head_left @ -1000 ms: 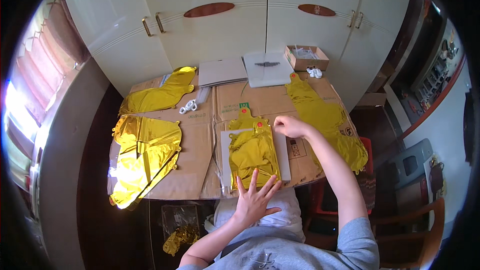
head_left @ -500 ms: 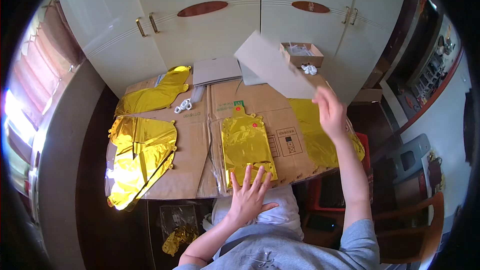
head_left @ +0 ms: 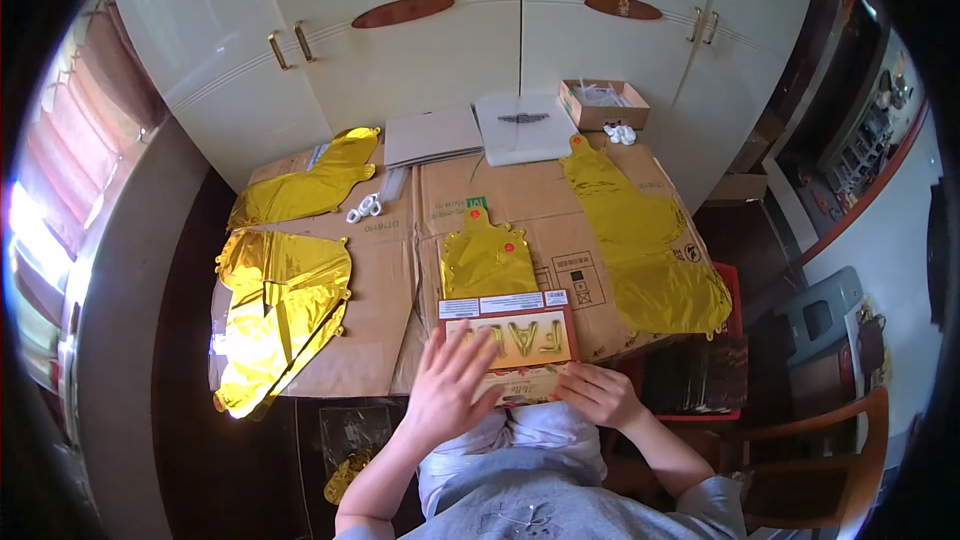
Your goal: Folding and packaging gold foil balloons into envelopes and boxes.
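At the near edge of the worktop [head_left: 375,355], I pinch the card [head_left: 535,340] over gold foil [head_left: 490,268] with my right hand [head_left: 605,396], my left hand [head_left: 447,395] with fingers spread.

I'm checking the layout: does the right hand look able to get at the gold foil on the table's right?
Probably yes: nothing stands between the right hand and that uncovered gold foil, though the hand may first release the printed card.
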Available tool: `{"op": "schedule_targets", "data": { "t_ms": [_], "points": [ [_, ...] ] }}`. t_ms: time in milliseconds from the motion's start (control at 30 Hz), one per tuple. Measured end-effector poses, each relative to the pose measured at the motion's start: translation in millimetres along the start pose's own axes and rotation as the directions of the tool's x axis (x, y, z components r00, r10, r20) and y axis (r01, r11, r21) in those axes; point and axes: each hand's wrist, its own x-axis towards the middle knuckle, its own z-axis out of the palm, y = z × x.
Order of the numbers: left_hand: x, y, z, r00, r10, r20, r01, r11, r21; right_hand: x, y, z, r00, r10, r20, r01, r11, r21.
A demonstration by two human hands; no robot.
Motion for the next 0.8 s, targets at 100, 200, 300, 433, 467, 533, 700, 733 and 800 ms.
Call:
{"op": "schedule_targets", "data": {
  "t_ms": [100, 200, 300, 433, 467, 533, 700, 733, 800],
  "points": [
    [16.3, -4.1, 29.4, 0.987, 0.068, 0.147, -0.073, 0.997, 0.029, 11.5, 1.1, -4.1, 0.996, 0.009, 0.088, -0.016, 0.996, 0.084],
    [21.8, -10.8, 50.0, 0.978, 0.054, 0.201, -0.072, 0.994, 0.081, 19.2, 12.0, -2.6, 0.995, 0.023, 0.096, -0.042, 0.977, 0.207],
    [19.8, -14.0, 57.5, 0.974, 0.033, 0.224, -0.060, 0.992, 0.115, 38.6, 47.4, 24.0, 0.991, 0.133, -0.017, -0.124, 0.962, 0.245],
    [20.2, -13.3, 56.3, 0.980, 0.048, 0.192, -0.079, 0.984, 0.159, 67.0, 125.4, 69.6, 0.932, 0.275, 0.236, -0.315, 0.937, 0.149],
    [17.2, -13.6, 56.5, 0.980, 0.032, 0.194, -0.065, 0.984, 0.165, 79.5, 134.6, 75.5, 0.913, 0.298, 0.279, -0.346, 0.927, 0.142],
    [18.0, -12.5, 56.5, 0.979, 0.025, 0.204, -0.057, 0.986, 0.156, 98.5, 146.8, 79.5, 0.856, 0.361, 0.371, -0.423, 0.901, 0.100],
    [19.8, -11.5, 56.4, 0.975, 0.018, 0.221, -0.052, 0.988, 0.148, 121.2, 175.7, 89.5, 0.810, 0.316, 0.494, -0.415, 0.904, 0.103],
    [19.5, -11.6, 56.7, 0.975, 0.016, 0.221, -0.049, 0.988, 0.143, 123.4, 178.5, 91.5, 0.792, 0.302, 0.530, -0.402, 0.912, 0.080],
    [18.6, -11.8, 57.7, 0.976, 0.011, 0.218, -0.041, 0.990, 0.133, 124.8, 178.6, 96.0, 0.790, 0.309, 0.529, -0.410, 0.908, 0.081]
  ]
}}
